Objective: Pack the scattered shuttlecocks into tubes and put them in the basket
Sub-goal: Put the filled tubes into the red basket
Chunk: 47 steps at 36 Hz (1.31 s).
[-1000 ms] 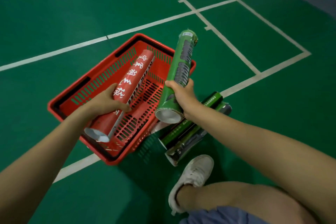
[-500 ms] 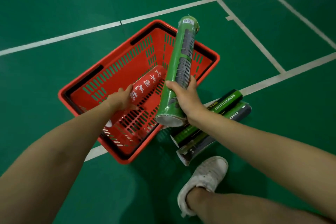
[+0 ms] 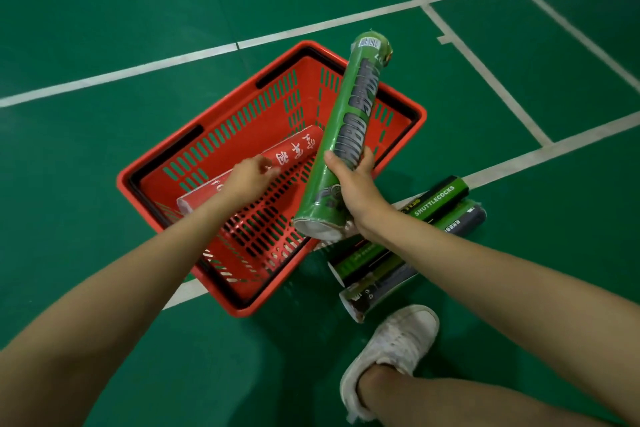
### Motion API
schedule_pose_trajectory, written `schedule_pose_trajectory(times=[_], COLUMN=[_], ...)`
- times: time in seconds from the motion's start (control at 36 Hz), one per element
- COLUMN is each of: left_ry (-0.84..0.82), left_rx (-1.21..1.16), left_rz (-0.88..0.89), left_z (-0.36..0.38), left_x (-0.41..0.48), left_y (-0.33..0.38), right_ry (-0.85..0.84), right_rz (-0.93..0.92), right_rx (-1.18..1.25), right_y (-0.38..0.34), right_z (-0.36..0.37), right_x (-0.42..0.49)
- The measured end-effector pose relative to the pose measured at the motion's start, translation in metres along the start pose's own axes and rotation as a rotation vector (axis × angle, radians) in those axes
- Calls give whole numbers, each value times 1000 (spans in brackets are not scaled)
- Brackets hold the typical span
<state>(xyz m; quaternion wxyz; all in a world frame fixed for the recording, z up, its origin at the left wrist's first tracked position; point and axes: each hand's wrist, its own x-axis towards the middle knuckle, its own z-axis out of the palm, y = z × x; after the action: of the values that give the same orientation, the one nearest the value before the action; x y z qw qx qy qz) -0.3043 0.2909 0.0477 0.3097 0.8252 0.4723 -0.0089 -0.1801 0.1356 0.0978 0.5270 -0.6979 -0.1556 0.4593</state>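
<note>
Head view: red tube (image 3: 294,156) lies inside the basket (image 3: 239,308) under the left hand (image 3: 247,177), grip not discernible. Right hand (image 3: 353,184) clasps green tube (image 3: 349,128) above the basket; recommend laying it parallel beside the red one.

Red basket (image 3: 239,312), red tube (image 3: 294,152) with white lettering, green tube (image 3: 346,121), white shoe (image 3: 398,340)

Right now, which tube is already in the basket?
The red tube lying in the red basket. The bright green tube is held up by the right hand; two dark tubes lie outside on the floor.
</note>
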Motion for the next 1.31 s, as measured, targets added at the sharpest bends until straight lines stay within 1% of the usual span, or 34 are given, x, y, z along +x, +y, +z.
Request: schedule_pose_trajectory(times=[0.03, 0.08, 0.11, 0.17, 0.19, 0.25, 0.31, 0.36, 0.44, 0.5, 0.58, 0.69, 0.75, 0.86, 0.94, 1.03, 1.11, 1.19, 1.25, 1.31], left_ry=[-41, -229, -327, -466, -505, -518, -491, -440, -374, -352, -333, -342, -358, -397, -425, -455, -457, -515, -526, -464], left_rx=[-224, -648, -776, -911, -950, -978, -925, -829, -694, -564, -419, -158, -26, 220, 395, 396, 387, 353, 336, 352], left_rz=[-29, -92, -104, -61, -39, -42, -63, -75, -48, -9, -42, -53, -40, 8, 25, 2, -37, -76, -58, -1], left_z=[-5, -12, -14, -15, -15, -17, -21, -28, -41, -48, -55, -53, -47, -25, -7, 10, 21, 27, 32, 33], left_x=[-15, -43, -54, -67, -70, -74, -76, -79, -87, -92, -98, -100, -97, -74, -56, -48, -46, -49, -50, -48], left_y=[14, 37, 45, 54, 56, 58, 56, 48, 29, 14, -4, -8, -3, 3, 5, 3, -11, -23, -20, -10], right_ry=[-7, -17, -26, -42, -37, -35, -72, -100, -127, -198, -281, -289, -318, -364, -368, -345, -307, -283, -280, -275], right_rz=[20, 49, 61, 75, 76, 92, 108, 96, 2, -106, -224, -280, -295, -240, -260, -311, -423, -532, -587, -615], right_rx=[0, 10, 24, 58, 68, 79, -11, -184, -350, -548, -860, -1251, -1388, -1543, -1634, -1608, -1594, -1566, -1551, -1531], right_y=[-1, -3, -3, -5, -6, -10, -13, -19, -27, -32, -31, -19, -14, -7, -5, -2, 7, 15, 17, 16], right_z=[2, 8, 11, 17, 17, 14, 8, 5, -2, -5, -3, 1, -1, -9, -21, -33, -44, -52, -56, -61], right_x=[1, 3, 3, 2, 2, 4, 6, 5, 4, 5, 7, 11, 12, 16, 20, 25, 29, 31, 31, 29])
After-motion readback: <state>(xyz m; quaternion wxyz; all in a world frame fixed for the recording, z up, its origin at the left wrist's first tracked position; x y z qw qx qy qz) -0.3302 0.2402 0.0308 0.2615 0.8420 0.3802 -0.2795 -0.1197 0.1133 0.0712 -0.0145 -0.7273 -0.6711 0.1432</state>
